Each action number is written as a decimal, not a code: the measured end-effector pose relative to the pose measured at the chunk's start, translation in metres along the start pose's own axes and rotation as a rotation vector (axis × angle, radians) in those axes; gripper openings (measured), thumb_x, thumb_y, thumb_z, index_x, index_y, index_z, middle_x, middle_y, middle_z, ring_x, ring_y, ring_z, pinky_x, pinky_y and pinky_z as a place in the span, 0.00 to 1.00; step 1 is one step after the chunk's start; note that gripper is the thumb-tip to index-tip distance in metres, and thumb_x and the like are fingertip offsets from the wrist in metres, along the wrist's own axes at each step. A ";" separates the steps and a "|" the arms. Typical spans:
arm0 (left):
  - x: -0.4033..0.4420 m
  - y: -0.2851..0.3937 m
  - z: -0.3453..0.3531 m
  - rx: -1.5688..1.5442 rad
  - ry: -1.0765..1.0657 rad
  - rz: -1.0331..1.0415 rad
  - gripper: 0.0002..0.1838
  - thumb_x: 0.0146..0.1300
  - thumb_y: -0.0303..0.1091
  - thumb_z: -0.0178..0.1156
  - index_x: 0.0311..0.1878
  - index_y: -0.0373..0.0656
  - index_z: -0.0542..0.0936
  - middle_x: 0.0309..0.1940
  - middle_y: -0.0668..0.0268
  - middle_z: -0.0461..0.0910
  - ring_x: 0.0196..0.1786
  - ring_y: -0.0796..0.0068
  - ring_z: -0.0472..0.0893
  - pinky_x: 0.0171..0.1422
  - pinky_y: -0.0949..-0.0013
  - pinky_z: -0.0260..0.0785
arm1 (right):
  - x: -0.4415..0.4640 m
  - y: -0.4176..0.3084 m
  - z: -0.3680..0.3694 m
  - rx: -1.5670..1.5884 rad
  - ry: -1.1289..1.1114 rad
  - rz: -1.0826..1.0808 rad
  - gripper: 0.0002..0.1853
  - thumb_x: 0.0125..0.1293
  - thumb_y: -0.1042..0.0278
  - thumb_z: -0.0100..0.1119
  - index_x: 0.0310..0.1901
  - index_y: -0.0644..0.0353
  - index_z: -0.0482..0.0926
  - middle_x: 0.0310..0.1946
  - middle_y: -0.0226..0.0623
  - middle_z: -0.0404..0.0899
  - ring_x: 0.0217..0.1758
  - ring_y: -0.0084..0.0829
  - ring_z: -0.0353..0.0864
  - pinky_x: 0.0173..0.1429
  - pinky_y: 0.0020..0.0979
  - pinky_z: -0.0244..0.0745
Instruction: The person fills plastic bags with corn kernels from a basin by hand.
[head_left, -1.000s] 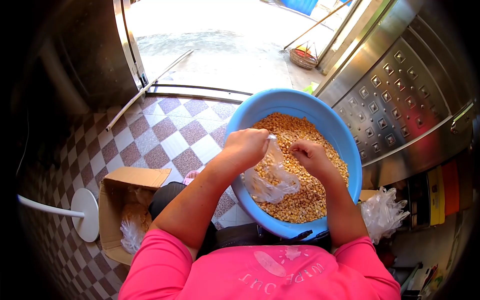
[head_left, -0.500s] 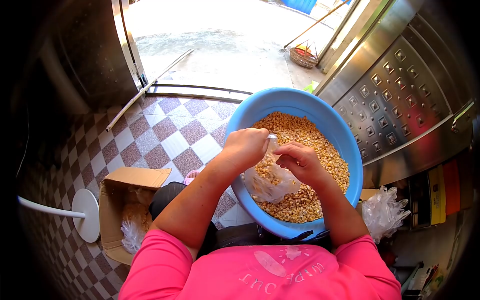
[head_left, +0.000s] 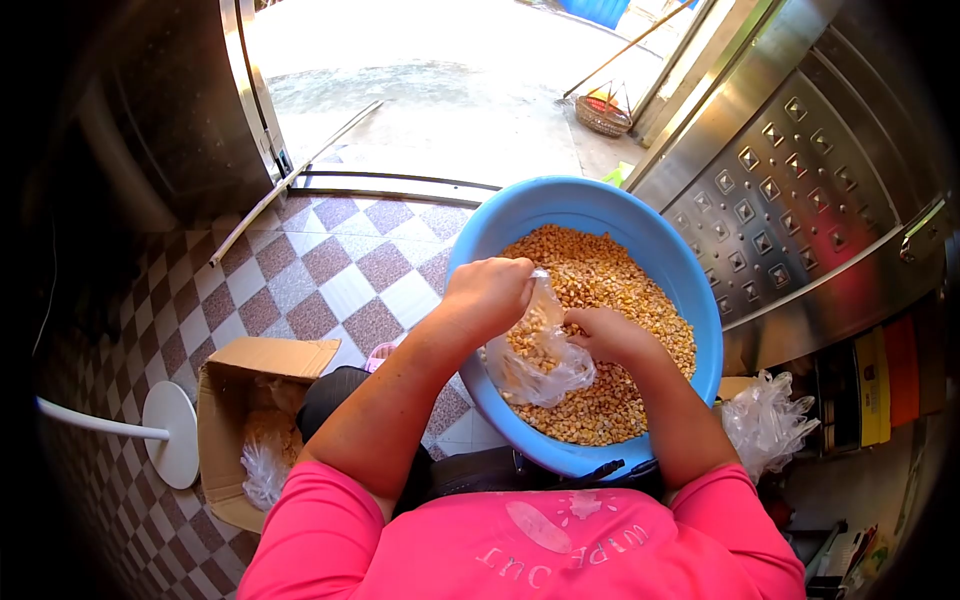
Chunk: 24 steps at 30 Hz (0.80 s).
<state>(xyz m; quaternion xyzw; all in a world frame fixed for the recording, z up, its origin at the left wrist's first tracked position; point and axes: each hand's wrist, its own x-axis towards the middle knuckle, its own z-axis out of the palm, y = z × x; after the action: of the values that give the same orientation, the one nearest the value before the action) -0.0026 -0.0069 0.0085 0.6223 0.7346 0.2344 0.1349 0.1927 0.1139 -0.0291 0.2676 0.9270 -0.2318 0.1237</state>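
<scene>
A large blue tub [head_left: 708, 345] between my legs holds a broad heap of yellow corn kernels [head_left: 645, 300]. My left hand [head_left: 490, 300] is closed on the upper edge of a clear plastic bag [head_left: 550, 378], at the tub's left side. Kernels show through the bag, and its crumpled lower part rests on the heap. Just right of the bag, my right hand [head_left: 605, 335] is down at the corn with the fingers bent; the fingertips are hidden, so whether kernels are in them does not show.
A cardboard box [head_left: 225, 430] with a filled plastic bag [head_left: 265, 465] inside stands at left, near a round white base [head_left: 170, 420]. Crumpled clear bags [head_left: 770, 420] lie right of the tub. A metal door [head_left: 780, 220] and a doorway with a white pole [head_left: 290, 185] are ahead.
My right hand has moved from the bag's upper edge down to the corn beside it. My left hand keeps its hold on the bag, nearly unmoved.
</scene>
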 end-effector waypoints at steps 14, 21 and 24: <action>0.000 0.000 0.000 -0.005 0.004 0.005 0.14 0.66 0.40 0.46 0.34 0.42 0.76 0.30 0.56 0.80 0.39 0.54 0.79 0.43 0.54 0.69 | -0.010 -0.010 -0.020 0.176 0.343 -0.108 0.06 0.57 0.75 0.58 0.37 0.61 0.78 0.30 0.43 0.80 0.34 0.38 0.80 0.40 0.35 0.74; 0.000 0.001 0.000 0.006 -0.022 -0.012 0.13 0.65 0.40 0.46 0.34 0.42 0.77 0.31 0.56 0.80 0.39 0.54 0.80 0.44 0.54 0.70 | -0.019 -0.056 -0.020 0.455 0.349 -0.243 0.08 0.59 0.77 0.57 0.41 0.60 0.79 0.30 0.39 0.78 0.35 0.31 0.81 0.39 0.30 0.75; 0.001 -0.001 0.001 0.010 -0.010 -0.008 0.13 0.65 0.40 0.47 0.34 0.42 0.77 0.31 0.56 0.80 0.39 0.54 0.80 0.43 0.54 0.70 | -0.015 -0.056 -0.012 0.449 0.326 -0.376 0.10 0.59 0.80 0.57 0.43 0.60 0.79 0.29 0.33 0.77 0.28 0.22 0.79 0.33 0.25 0.75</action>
<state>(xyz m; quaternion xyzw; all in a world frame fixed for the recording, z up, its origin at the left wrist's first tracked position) -0.0030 -0.0058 0.0075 0.6214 0.7375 0.2269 0.1362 0.1729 0.0713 0.0064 0.1462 0.8935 -0.4032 -0.1331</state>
